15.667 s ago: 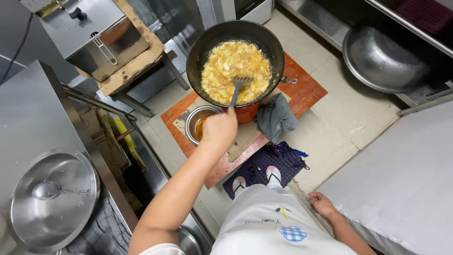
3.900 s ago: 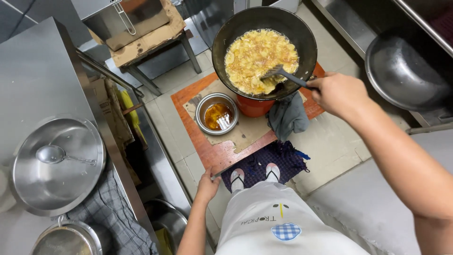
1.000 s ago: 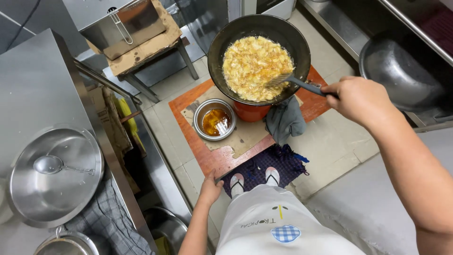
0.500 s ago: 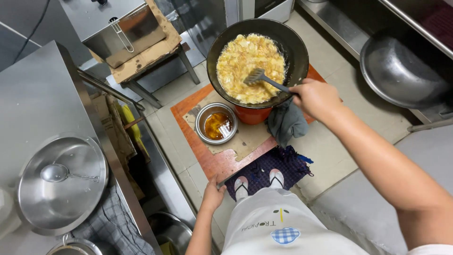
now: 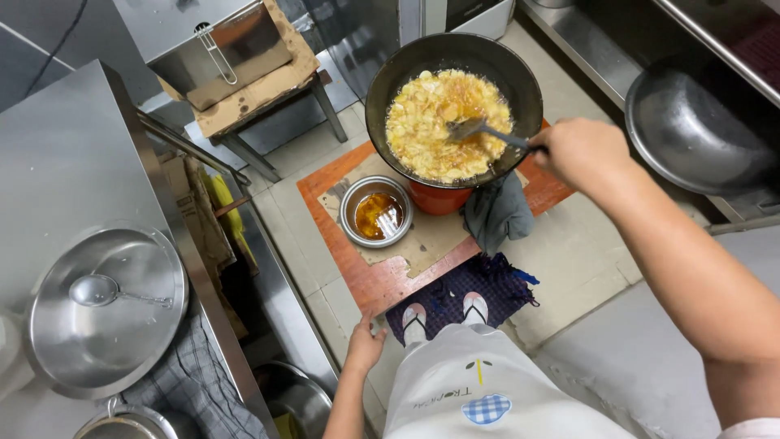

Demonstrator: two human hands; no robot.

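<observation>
— Start from the left: what's over there?

— A steel surface (image 5: 73, 154) with a big metal lid (image 5: 106, 313) lying on it. Nearer the middle, on the floor, a small steel bowl (image 5: 376, 213) of amber liquid sits on a red mat (image 5: 382, 280), just left of the wok.

— And the left hand?

— The left hand (image 5: 364, 348) hangs low by the person's apron, fingers loosely spread, holding nothing.

— The cooking itself?

— The black wok (image 5: 455, 106) stands at the far side of the mat on a red base, low to the floor. It's full of pale yellow slices (image 5: 431, 126) bubbling in oil, crowded edge to edge, darker golden toward the middle.

— The right hand?

— The right hand (image 5: 581, 150) is clenched around the handle of a metal spatula (image 5: 471, 130), whose blade dips into the right part of the slices.

— How would you stir that well?

— I'd say keep the blade shallow and sweep slowly from rim to centre, turning the clumped pieces apart so they colour evenly. Hold the handle far back as now, the arm clear of the rim, since the oil could spit. A grey cloth (image 5: 497, 213) lies just near the wok; best kept off the hot base.
</observation>
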